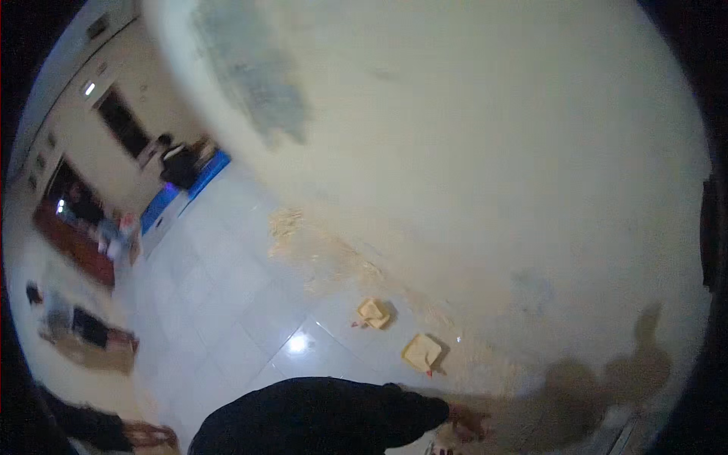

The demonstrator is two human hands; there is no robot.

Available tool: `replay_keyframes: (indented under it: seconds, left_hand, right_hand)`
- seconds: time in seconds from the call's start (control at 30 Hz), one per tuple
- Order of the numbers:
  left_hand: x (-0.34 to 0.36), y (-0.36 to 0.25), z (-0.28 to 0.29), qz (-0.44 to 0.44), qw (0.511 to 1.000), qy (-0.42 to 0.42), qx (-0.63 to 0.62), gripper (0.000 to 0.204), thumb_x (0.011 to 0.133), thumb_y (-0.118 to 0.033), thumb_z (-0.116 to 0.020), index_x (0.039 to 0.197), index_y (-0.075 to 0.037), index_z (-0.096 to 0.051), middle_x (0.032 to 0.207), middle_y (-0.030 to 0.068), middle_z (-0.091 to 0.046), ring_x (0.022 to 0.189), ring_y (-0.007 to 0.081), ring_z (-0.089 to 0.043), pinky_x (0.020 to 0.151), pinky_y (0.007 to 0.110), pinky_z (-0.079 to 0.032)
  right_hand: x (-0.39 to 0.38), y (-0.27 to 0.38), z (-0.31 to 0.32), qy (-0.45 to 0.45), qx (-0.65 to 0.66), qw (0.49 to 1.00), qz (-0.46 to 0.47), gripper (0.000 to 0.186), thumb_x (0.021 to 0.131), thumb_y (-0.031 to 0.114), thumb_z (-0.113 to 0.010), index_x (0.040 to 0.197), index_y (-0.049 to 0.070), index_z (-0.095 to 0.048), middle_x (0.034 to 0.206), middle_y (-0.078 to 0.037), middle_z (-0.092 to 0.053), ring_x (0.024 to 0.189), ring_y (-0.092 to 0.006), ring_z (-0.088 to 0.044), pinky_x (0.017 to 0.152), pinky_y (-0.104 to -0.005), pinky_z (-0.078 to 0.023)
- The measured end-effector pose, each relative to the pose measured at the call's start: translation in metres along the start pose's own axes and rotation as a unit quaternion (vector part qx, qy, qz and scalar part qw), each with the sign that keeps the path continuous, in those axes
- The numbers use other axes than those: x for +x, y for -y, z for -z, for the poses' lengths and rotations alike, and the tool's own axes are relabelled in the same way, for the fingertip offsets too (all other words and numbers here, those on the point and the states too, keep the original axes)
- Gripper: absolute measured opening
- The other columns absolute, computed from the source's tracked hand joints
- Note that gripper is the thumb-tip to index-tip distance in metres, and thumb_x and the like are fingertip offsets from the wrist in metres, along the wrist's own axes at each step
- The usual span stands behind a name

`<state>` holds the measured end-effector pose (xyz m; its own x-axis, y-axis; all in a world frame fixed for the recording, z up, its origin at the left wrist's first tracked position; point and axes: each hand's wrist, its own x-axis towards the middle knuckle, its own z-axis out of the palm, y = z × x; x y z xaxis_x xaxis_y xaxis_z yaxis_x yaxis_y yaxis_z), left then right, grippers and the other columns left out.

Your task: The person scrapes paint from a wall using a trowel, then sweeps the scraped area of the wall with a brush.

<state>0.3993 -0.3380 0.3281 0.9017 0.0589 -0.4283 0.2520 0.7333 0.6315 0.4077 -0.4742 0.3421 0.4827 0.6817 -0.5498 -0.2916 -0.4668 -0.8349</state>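
A black-sleeved arm (326, 417) comes in from the lower edge and reaches right. At its end is my left hand (469, 423), low and close to the pale wall. The hand is dim and smeared, so its fingers and anything in them cannot be made out. Small dark tips show at the bottom edge just below it; their kind is unclear. My right hand is not in view. Beyond the arm, a square yellow tray (418, 353) lies on the floor with a red-ended item by it. Another yellow tray (371, 312) sits farther off, also with something reddish beside it.
The pale wall (493, 152) fills the right side and bears a grey patch (258, 72). Tan scraps (341, 254) litter the tiled floor (227, 296) along its base. One person (180, 163) is by a blue mat (208, 173); others (76, 318) are at the left.
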Motion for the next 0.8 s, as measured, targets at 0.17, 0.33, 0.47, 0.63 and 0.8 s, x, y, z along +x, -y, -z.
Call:
replay_keyframes:
  seconds: [0.17, 0.33, 0.47, 0.63, 0.8]
  left_hand:
    - [-0.096, 0.047, 0.01, -0.215, 0.965, -0.067, 0.137, 0.082, 0.082, -0.062, -0.05, 0.148, -0.025, -0.018, 0.121, 0.0171, -0.051, 0.093, 0.0305, -0.058, 0.071, 0.041, -0.048]
    - [-0.347, 0.013, -0.074, -0.203, 0.952, -0.165, 0.157, 0.073, 0.079, -0.064, -0.049, 0.139, -0.026, -0.036, 0.136, 0.0168, -0.04, 0.103, 0.0327, -0.056, 0.075, 0.052, -0.05]
    - [-0.444, 0.055, -0.045, -0.171, 0.941, -0.285, 0.059, 0.071, 0.081, -0.059, -0.049, 0.14, -0.021, -0.035, 0.125, 0.012, -0.051, 0.108, 0.0255, -0.057, 0.073, 0.049, -0.052]
    - [-0.556, 0.19, 0.024, -0.232, 0.852, -0.465, -0.068, 0.074, 0.077, -0.063, -0.051, 0.136, -0.022, -0.036, 0.133, 0.0151, -0.046, 0.122, 0.0333, -0.045, 0.082, 0.054, -0.047]
    - [-0.656, 0.184, -0.035, -0.227, 0.74, -0.632, -0.047, 0.079, 0.08, -0.067, -0.047, 0.142, -0.024, -0.025, 0.14, 0.0116, -0.039, 0.125, 0.0321, -0.042, 0.09, 0.062, -0.039]
  right_hand:
    - [-0.088, 0.072, -0.032, 0.131, -0.096, 0.984, 0.078, 0.042, 0.089, 0.023, -0.051, 0.125, 0.001, -0.05, 0.112, -0.017, -0.055, 0.098, -0.0269, -0.055, 0.08, -0.0371, -0.045]
    - [-0.143, 0.056, -0.037, 0.132, -0.126, 0.973, 0.141, 0.048, 0.094, 0.034, -0.048, 0.129, 0.001, -0.046, 0.123, -0.021, -0.052, 0.105, -0.0324, -0.054, 0.088, -0.0436, -0.044]
    - [-0.185, 0.084, -0.181, 0.271, -0.223, 0.915, 0.2, 0.047, 0.091, 0.032, -0.05, 0.128, 0.001, -0.047, 0.119, -0.02, -0.053, 0.102, -0.0306, -0.055, 0.085, -0.0419, -0.044]
    - [-0.239, 0.068, -0.313, 0.456, -0.398, 0.749, 0.271, 0.044, 0.084, 0.021, -0.057, 0.123, 0.003, -0.052, 0.104, -0.016, -0.057, 0.092, -0.0233, -0.057, 0.073, -0.0342, -0.046]
    - [-0.233, 0.028, -0.395, 0.578, -0.44, 0.652, 0.215, 0.051, 0.079, 0.029, -0.067, 0.126, 0.015, -0.054, 0.106, -0.012, -0.058, 0.089, -0.0239, -0.057, 0.071, -0.0454, -0.046]
